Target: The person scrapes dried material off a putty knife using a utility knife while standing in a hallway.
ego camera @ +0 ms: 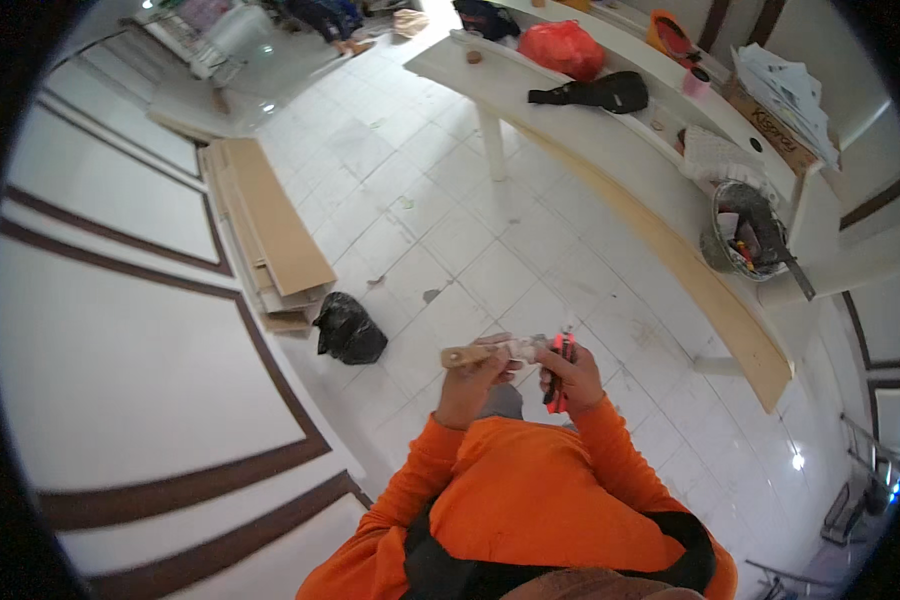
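Observation:
My left hand point(472, 386) grips a tool with a wooden handle point(459, 357), held crosswise before my chest. The tool's far part point(523, 349) is whitish, as if crusted; whether it is a scraper or a brush I cannot tell. In my right hand point(583, 381) is a red and black hand tool point(559, 405), roughly upright, with a small metal tip at its top. It could be pliers or a cutter. Fingertips of my right hand meet the whitish end of the wooden-handled tool.
A long white counter point(615, 157) curves along the right, carrying a red plastic bag point(562, 49), a black case point(622, 91) and a bucket of tools point(712, 247). On the left, cardboard sheets point(270, 225) and a black plastic bag point(349, 330) lie on the tiled floor point(450, 225).

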A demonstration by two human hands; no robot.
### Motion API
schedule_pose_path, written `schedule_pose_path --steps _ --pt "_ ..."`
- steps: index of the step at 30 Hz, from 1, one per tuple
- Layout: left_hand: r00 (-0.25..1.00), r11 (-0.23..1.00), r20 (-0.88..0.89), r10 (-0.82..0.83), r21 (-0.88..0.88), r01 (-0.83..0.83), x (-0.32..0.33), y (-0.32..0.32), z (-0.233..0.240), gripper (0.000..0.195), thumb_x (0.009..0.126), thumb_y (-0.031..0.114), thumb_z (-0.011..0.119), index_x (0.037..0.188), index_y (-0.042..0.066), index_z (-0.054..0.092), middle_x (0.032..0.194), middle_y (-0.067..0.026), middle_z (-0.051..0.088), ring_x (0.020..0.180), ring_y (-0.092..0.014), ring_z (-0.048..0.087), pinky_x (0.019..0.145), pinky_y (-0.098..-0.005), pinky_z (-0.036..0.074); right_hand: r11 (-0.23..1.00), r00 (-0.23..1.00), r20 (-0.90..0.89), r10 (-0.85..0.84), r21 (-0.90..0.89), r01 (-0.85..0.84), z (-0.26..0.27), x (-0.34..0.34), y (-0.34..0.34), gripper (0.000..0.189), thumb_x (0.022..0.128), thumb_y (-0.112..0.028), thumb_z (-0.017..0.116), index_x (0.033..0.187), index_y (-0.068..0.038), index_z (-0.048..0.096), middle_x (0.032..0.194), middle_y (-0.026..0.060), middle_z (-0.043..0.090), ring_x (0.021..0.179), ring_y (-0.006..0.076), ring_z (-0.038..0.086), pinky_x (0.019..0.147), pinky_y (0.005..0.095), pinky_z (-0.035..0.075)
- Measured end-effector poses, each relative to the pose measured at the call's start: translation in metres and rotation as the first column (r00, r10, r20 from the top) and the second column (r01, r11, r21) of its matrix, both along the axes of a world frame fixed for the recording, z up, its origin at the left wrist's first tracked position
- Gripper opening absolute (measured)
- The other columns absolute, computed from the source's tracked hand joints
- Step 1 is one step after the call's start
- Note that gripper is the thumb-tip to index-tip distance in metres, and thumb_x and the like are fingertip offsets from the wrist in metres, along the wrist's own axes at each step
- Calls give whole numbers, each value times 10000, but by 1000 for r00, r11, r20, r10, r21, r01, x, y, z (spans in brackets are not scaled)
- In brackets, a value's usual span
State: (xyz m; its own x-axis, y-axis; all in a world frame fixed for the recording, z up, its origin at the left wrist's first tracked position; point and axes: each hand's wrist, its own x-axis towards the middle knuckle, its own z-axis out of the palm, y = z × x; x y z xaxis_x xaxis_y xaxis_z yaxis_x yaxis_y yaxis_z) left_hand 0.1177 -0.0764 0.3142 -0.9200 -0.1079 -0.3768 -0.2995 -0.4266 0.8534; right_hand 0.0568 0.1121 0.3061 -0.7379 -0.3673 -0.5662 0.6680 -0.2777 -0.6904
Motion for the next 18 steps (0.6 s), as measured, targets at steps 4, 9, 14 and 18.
schedule_pose_path --steps 4,9,14,18 --pt "998 998 68 -15 53 12 -55 -55 11 428 1040 216 651 1369 -43 564 1158 -117 711 981 -171 713 834 -301 592 999 996 -82 -46 3 46 5 -38 -50 192 930 -185 773 946 -12 690 732 28 649 571 111 582 519 271 480" --pt "988 983 95 -123 146 108 -126 -84 -1 463 1046 224 639 1407 -43 522 1170 -138 704 1015 -219 726 855 -335 608 990 991 -52 -126 56 129 -4 -83 -70 176 921 -152 777 966 -14 678 753 38 667 564 109 585 527 269 495" --pt "977 894 58 -203 419 160 -207 -94 -17 471 1043 255 612 1394 -50 536 1207 -146 692 1058 -242 711 909 -359 589 923 925 0 -381 54 380 -9 -151 -68 218 914 -131 779 1049 -13 654 755 39 666 555 120 586 531 269 507" --pt "954 901 93 -287 366 235 -272 -98 -24 430 1044 260 600 1362 -30 582 1154 -129 720 995 -203 717 837 -305 578 904 904 -45 -426 11 427 -37 -223 -52 193 922 -135 770 1027 -17 661 754 38 660 547 124 579 523 274 496"
